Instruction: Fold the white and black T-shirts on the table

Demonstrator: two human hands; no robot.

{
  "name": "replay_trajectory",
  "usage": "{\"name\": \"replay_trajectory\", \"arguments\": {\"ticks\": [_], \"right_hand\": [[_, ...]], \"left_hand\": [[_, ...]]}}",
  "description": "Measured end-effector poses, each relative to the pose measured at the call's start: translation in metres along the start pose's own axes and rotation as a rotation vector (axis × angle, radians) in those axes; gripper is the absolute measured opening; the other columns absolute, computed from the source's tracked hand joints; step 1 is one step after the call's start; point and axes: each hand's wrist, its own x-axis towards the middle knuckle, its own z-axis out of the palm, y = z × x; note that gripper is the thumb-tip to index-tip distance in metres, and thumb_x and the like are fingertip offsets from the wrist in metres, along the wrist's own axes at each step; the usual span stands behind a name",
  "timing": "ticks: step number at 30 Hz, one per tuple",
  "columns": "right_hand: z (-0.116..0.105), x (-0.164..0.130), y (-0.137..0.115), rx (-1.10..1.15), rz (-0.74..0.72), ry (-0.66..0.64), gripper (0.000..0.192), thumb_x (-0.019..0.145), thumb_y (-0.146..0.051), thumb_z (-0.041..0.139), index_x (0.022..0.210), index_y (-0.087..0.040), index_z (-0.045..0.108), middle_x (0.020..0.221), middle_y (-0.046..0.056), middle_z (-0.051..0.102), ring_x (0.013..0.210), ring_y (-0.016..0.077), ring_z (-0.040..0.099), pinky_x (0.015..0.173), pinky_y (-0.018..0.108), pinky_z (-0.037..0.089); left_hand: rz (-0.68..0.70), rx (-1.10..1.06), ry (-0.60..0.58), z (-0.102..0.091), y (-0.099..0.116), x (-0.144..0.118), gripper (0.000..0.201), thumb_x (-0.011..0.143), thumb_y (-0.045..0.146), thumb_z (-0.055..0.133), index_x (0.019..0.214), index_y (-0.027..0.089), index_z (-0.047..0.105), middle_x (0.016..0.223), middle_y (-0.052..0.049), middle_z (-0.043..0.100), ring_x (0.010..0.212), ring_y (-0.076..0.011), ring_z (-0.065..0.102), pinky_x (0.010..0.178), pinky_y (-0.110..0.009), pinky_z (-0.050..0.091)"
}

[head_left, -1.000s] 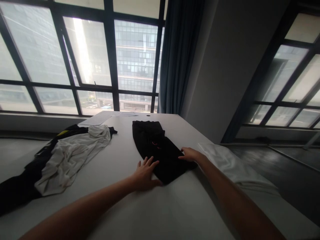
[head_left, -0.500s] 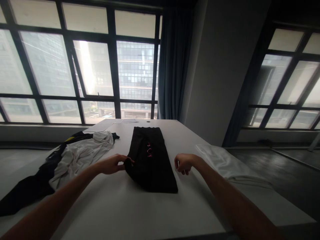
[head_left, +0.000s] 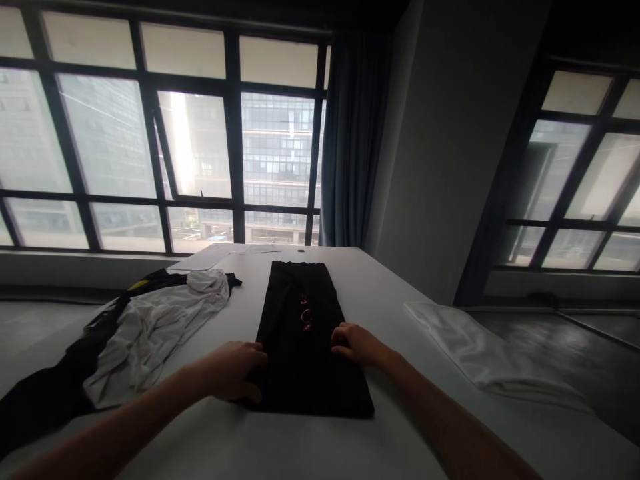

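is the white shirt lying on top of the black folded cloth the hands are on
No, the white shirt lies in a heap apart, left of the black folded cloth that both hands rest on.

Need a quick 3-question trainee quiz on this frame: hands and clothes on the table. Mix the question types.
1. True or false: both hands rest on the folded black garment.
2. Which lies to the left of that garment? A) a heap of white and black clothes B) a laptop C) a cardboard box
3. What colour is the small print on the black garment?

Key:
1. True. The left hand grips its near-left edge, and the right hand presses on its right side.
2. A. The heap of white and black clothes lies on the white table; a white cloth lies on the right.
3. Pink.
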Motion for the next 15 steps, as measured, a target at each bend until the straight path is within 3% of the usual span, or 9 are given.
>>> {"name": "replay_trajectory", "arguments": {"ticks": [4,8,12,15], "right_hand": [[-0.001,-0.001,-0.002,-0.017,0.015,0.019,0.013,0.083,-0.024,0.071,0.096,-0.019,0.071,0.1,0.005,0.065,0.087,0.0184,0.063,0.075,0.028,0.047],[-0.002,-0.006,-0.012,0.045,-0.069,0.073,0.016,0.086,-0.031,0.069,0.096,-0.019,0.071,0.105,0.006,0.064,0.085,0.0177,0.062,0.077,0.031,0.049],[0.002,-0.009,-0.023,0.199,-0.216,0.087,0.047,0.08,-0.046,0.075,0.118,-0.02,0.066,0.12,0.009,0.06,0.104,0.0226,0.061,0.092,0.037,0.049],[0.01,-0.007,-0.033,0.214,-0.3,0.11,0.076,0.07,-0.051,0.082,0.135,-0.021,0.055,0.13,0.011,0.057,0.117,0.0274,0.056,0.101,0.044,0.045]], "left_hand": [[0.091,-0.116,0.017,0.007,-0.016,-0.003,0.013,0.084,0.029,0.062,0.09,0.021,0.07,0.094,-0.003,0.071,0.087,-0.0208,0.066,0.073,-0.027,0.046],[0.125,-0.153,0.172,0.012,-0.019,-0.011,0.028,0.096,0.035,0.046,0.086,0.019,0.068,0.083,-0.003,0.068,0.076,-0.0169,0.063,0.068,-0.026,0.043],[0.138,-0.232,0.432,0.016,-0.009,-0.013,0.03,0.097,0.035,0.045,0.085,0.018,0.066,0.077,-0.002,0.065,0.068,-0.014,0.058,0.063,-0.024,0.041],[0.159,-0.324,0.511,0.026,0.0,-0.01,0.025,0.096,0.034,0.048,0.094,0.017,0.067,0.08,-0.002,0.066,0.068,-0.0129,0.059,0.065,-0.023,0.044]]}}
